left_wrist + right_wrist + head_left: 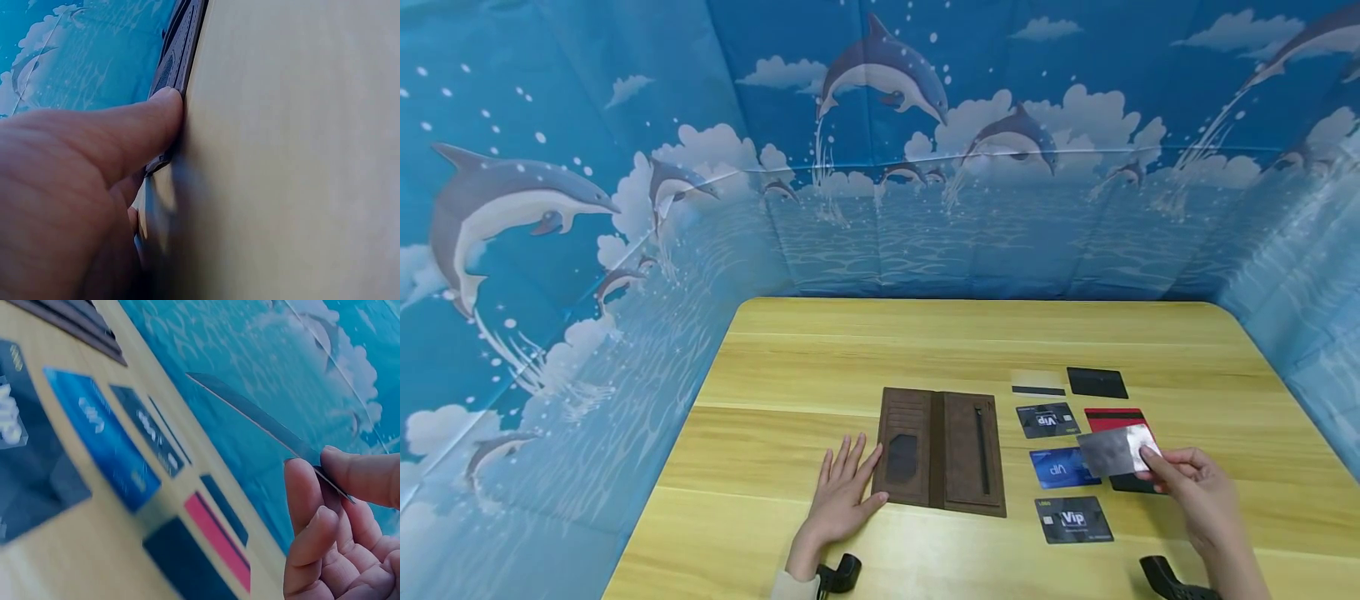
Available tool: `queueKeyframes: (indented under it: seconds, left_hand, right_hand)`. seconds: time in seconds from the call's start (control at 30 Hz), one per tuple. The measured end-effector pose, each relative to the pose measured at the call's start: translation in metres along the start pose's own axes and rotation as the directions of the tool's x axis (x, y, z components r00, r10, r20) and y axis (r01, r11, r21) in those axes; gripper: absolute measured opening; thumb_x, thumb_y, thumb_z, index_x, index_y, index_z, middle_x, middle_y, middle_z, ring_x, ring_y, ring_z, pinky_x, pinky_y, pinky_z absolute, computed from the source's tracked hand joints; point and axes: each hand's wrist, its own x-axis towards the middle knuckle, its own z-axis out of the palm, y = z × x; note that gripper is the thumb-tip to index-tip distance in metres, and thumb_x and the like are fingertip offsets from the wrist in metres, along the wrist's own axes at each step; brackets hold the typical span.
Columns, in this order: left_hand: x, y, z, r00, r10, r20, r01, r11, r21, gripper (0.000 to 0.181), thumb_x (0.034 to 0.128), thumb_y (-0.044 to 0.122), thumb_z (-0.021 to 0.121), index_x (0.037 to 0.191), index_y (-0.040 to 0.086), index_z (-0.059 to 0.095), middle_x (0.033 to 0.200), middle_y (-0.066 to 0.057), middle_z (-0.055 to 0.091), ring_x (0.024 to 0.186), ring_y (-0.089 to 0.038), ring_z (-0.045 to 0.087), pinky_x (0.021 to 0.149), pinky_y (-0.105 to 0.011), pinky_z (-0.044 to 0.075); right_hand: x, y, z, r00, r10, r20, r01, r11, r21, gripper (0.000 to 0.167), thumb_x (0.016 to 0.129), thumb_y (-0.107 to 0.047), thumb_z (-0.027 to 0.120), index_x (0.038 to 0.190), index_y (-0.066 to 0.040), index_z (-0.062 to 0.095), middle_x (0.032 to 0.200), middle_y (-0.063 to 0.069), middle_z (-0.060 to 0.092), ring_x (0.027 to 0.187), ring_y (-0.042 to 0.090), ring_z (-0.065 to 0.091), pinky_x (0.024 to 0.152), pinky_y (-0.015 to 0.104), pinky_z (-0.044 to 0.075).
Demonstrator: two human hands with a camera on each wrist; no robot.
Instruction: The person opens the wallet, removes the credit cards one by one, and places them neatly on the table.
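Observation:
An unfolded brown wallet lies on the table, with card slots and a dark window on its left half and a zip on its right. Flat beside it, fingers spread, my left hand touches its left edge; the left wrist view shows the thumb against that edge. My right hand pinches a silvery grey card by one end, raised over the other cards. Beneath it, a red card and a black card are partly hidden. A blue Vip card lies just left of these.
Also lying flat are a dark Vip card at the front, another dark Vip card, a pale card with a black stripe and a black card. A dolphin-print curtain surrounds the wooden table.

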Motion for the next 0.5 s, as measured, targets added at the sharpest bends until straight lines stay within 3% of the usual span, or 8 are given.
queueKeyframes:
  seconds: [0.13, 0.27, 0.4, 0.5]
  left_hand:
    - [0.0, -0.001, 0.001, 1.0, 0.011, -0.013, -0.011, 1.0, -0.006, 0.064, 0.0965, 0.045, 0.047, 0.149, 0.014, 0.032, 0.156, -0.015, 0.014, 0.142, -0.034, 0.002, 0.108, -0.042, -0.015]
    - [0.0, 0.004, -0.005, 1.0, 0.007, 0.014, -0.006, 1.0, -0.027, 0.063, 0.0968, 0.043, 0.048, 0.149, 0.011, 0.031, 0.155, -0.018, 0.015, 0.141, -0.038, 0.003, 0.109, -0.047, -0.013]
    - [0.0, 0.01, -0.012, 0.999, -0.004, 0.038, 0.005, 0.999, -0.032, 0.062, 0.0965, 0.039, 0.05, 0.148, 0.009, 0.032, 0.154, -0.02, 0.016, 0.141, -0.04, 0.004, 0.108, -0.056, -0.006]
    - [0.001, 0.011, -0.013, 0.999, -0.015, 0.048, 0.016, 1.0, -0.02, 0.062, 0.0966, 0.039, 0.049, 0.149, 0.009, 0.032, 0.155, -0.019, 0.015, 0.141, -0.04, 0.004, 0.107, -0.058, -0.003]
  right_hand:
    - [-0.008, 0.007, -0.014, 1.0, 0.012, -0.011, -0.012, 0.999, 0.036, 0.014, 0.085, -0.003, 0.069, 0.08, -0.009, 0.058, 0.064, 0.003, 0.068, 0.056, 0.012, 0.066, 0.05, 0.021, 0.049]
    - [-0.015, 0.011, -0.024, 0.994, 0.09, -0.059, -0.092, 0.995, -0.039, 0.015, 0.084, -0.009, 0.072, 0.08, -0.009, 0.058, 0.064, 0.002, 0.068, 0.056, 0.011, 0.065, 0.05, 0.022, 0.05]
    - [-0.02, 0.011, -0.031, 0.971, 0.196, -0.136, -0.224, 0.945, -0.236, 0.026, 0.083, -0.029, 0.074, 0.086, -0.009, 0.058, 0.068, -0.002, 0.068, 0.06, 0.013, 0.063, 0.055, 0.024, 0.05]
    - [-0.023, 0.011, -0.033, 0.957, 0.234, -0.171, -0.277, 0.915, -0.294, 0.033, 0.082, -0.036, 0.074, 0.088, -0.007, 0.058, 0.068, -0.002, 0.069, 0.06, 0.015, 0.061, 0.055, 0.025, 0.05]
